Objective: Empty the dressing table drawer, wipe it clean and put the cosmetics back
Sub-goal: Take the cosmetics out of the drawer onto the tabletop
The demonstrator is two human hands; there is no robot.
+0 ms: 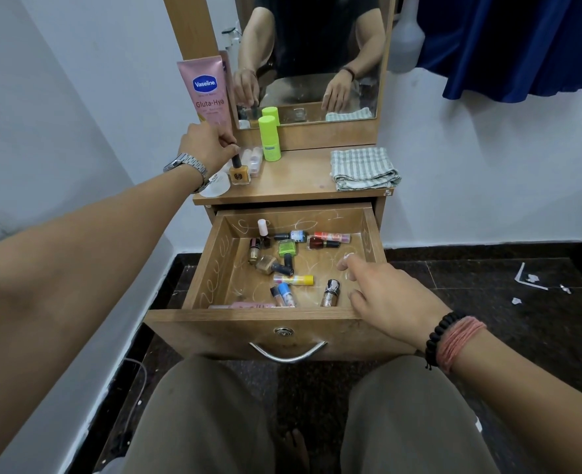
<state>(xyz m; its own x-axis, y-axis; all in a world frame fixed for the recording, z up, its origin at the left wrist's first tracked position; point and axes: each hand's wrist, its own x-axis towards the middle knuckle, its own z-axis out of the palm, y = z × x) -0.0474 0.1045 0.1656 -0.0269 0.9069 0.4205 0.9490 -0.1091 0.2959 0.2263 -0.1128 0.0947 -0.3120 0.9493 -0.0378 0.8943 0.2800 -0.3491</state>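
Note:
The wooden drawer [207, 268] of the dressing table stands pulled open, with several small nail polish bottles and tubes scattered inside, among them a green bottle [286, 248] and a yellow-capped tube [293, 279]. My left hand [207, 147] reaches to the tabletop and pinches the black cap of an orange nail polish bottle [239, 173] standing upright there. My right hand [385, 295] hovers over the drawer's right front corner, fingers loosely spread and holding nothing. A folded grey checked cloth [363, 168] lies on the tabletop at the right.
On the tabletop [300, 179] stand a pink Vaseline tube [206, 90], a lime green bottle [269, 138] and small pale containers [252, 160], with a white round lid [216, 186] at its left edge. A mirror [317, 63] rises behind. White wall left, blue curtain [522, 42] right.

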